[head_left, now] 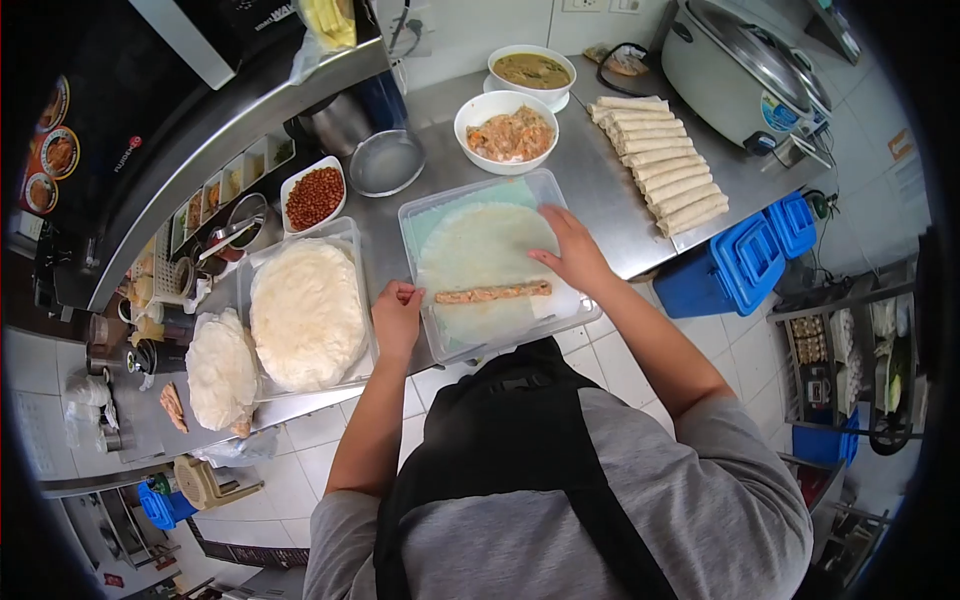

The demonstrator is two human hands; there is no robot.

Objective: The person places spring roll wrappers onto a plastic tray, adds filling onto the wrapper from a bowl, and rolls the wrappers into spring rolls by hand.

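Note:
A round, thin, translucent wrapper (480,235) lies flat in a shallow clear plastic tray (412,222) in front of me. Across its lower part runs a narrow strip of orange-pink filling (492,292). My left hand (398,318) is at the tray's left edge, beside the strip's left end, with fingers curled and pinched together; whatever is between them is hidden. Over the right side of the wrapper, my right hand (578,255) rests with thumb and fingers apart, holding nothing. A white bowl of chunky filling (508,133) stands just behind the tray.
Rolled wrappers (665,165) lie in a row at the back right. To the left, a plastic tub holds stacked wrappers (305,315), near a dish of red-brown beans (314,198). A soup bowl (532,70), a large cooker (735,75) and blue bins (720,260) stand around.

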